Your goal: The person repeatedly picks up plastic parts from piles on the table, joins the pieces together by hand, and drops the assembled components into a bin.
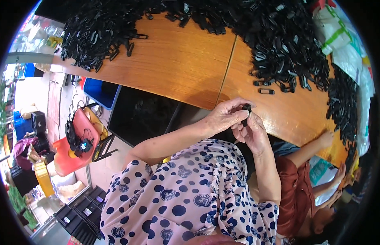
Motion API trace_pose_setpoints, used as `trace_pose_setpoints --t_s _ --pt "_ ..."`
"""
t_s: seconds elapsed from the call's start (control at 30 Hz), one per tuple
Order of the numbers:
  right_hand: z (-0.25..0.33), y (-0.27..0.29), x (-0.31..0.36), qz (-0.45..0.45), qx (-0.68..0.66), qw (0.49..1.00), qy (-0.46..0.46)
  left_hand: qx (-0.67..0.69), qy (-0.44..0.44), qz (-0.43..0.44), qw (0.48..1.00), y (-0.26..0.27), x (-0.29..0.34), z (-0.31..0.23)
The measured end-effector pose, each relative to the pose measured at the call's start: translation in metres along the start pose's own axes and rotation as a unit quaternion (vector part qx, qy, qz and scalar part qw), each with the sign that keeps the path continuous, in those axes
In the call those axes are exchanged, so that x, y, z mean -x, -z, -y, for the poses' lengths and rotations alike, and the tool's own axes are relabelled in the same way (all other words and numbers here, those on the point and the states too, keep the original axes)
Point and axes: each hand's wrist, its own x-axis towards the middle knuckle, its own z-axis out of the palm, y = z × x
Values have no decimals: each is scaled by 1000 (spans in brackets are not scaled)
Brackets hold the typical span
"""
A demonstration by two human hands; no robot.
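Note:
Both of my hands meet just off the near edge of the wooden table (173, 53). Between them is a small black plastic piece (246, 114), narrow and held nearly upright. My left hand (223, 118) pinches it with thumb and fingers from the left. My right hand (255, 132) closes on its lower part from the right, and the fingers cover some of it. A single loose black rectangular piece (266, 91) with an open middle lies on the table, beyond my hands.
A large black heap (288, 53) of similar pieces covers the table's far right, and another pile (96, 36) the far left. Left of me are a dark bin (143, 112), a blue crate (101, 92) and a red chair (77, 143). A co-worker's arm (312, 147) rests at the right.

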Motion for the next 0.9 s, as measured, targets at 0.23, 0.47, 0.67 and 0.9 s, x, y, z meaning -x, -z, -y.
trace_pose_setpoints --t_s 0.23,0.47,0.67,0.9 --pt "24 -15 -17 -85 283 954 45 -128 -91 -74 985 46 -36 -10" --pt "75 41 -24 -231 732 597 234 -799 -283 -217 485 219 -106 -117" --pt "83 71 -34 -157 801 530 230 -867 -254 -89 420 234 -126 -123" --pt "92 106 -29 -113 775 581 223 -847 -153 -75 503 193 -115 -92"
